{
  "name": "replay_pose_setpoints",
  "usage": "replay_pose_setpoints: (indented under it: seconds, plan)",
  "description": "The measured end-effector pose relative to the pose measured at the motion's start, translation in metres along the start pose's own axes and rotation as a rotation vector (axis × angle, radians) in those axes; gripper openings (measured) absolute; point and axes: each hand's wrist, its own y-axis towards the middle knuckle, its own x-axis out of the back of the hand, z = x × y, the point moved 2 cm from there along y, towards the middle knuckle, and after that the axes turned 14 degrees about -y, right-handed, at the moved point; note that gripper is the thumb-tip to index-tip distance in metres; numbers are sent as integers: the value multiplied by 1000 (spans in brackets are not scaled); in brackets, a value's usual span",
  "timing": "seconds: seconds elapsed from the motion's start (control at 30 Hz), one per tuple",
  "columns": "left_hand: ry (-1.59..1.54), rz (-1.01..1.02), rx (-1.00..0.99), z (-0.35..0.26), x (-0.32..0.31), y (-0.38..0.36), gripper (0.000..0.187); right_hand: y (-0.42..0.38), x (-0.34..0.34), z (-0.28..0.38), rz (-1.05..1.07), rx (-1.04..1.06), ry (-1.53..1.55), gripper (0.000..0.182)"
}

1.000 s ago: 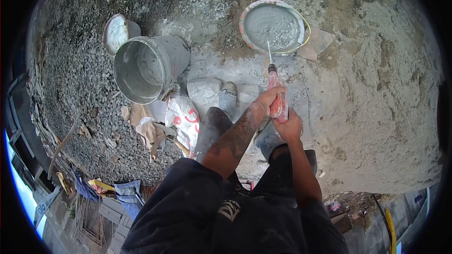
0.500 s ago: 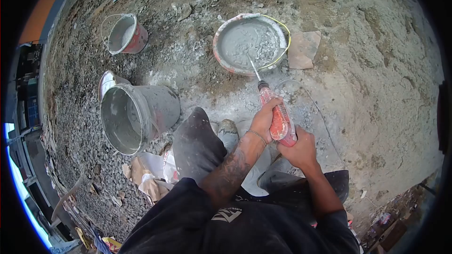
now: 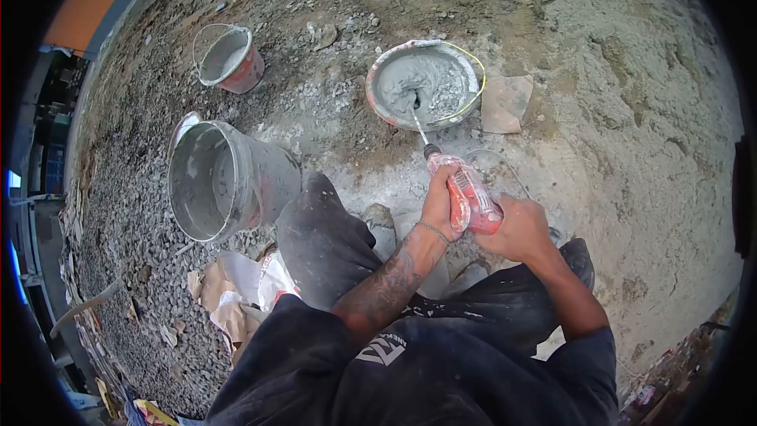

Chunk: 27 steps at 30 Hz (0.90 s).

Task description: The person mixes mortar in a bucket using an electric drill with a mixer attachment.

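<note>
Left hand (image 3: 438, 207) and right hand (image 3: 518, 229) curled around red, grey-smeared drill (image 3: 471, 189); slender shaft (image 3: 420, 126) dips into lumpy wet grey mix (image 3: 400, 75), round bucket (image 3: 370, 93). Versus 0.5 s ago: dark hollow (image 3: 417, 99) at shaft.

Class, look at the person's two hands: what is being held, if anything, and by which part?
A red power drill: the left hand grips the side of its body, and the right hand grips its rear end.
</note>
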Motion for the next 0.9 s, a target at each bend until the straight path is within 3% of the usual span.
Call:
replay_pose_setpoints:
  seconds: [0.17, 0.47, 0.57, 0.73, 0.9]
  plan:
    - [-83, -7, -74, 4, -18, 7, 26, 14, 16, -9, 22, 2, -114, 45]
    - [4, -71, -95, 33, 17, 27, 14, -10, -41, -38, 11, -32, 24, 47]
    - [22, -28, -107, 42, 32, 41, 25, -16, -43, -46, -57, 30, -20, 48]
    - [34, -67, -95, 52, 38, 43, 27, -19, -54, -54, -133, 62, -48, 47]
    - [49, -70, -118, 52, 39, 40, 29, -17, -57, -57, -58, 69, -65, 49]
